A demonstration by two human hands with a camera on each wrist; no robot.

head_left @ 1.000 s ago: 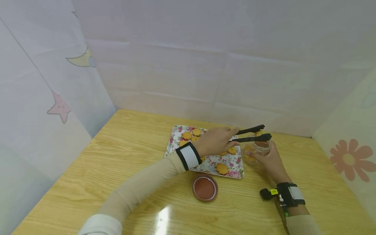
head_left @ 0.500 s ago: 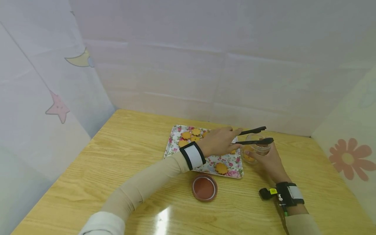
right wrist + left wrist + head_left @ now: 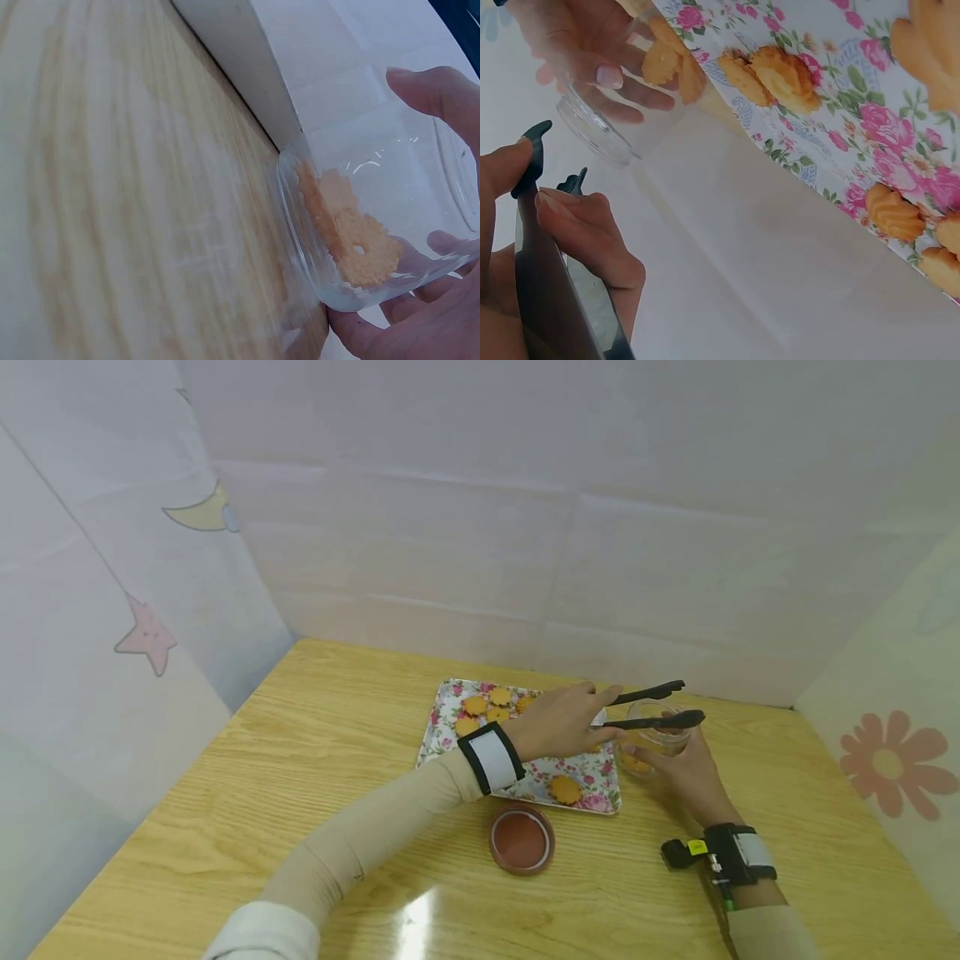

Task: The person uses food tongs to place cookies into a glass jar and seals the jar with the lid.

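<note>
Since a second ago the tongs [image 3: 648, 707] have lost their cookie and gape empty over the jar [image 3: 654, 745]. Left hand [image 3: 558, 722] grips their handles; right hand [image 3: 686, 768] wraps the jar, steadying it at 3 o'clock of the tray [image 3: 600, 777], cookies [image 3: 349, 232] inside.

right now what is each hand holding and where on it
The left hand grips black tongs by the handle end, tips over the jar mouth. The right hand holds the glass jar round its side wall.
</note>
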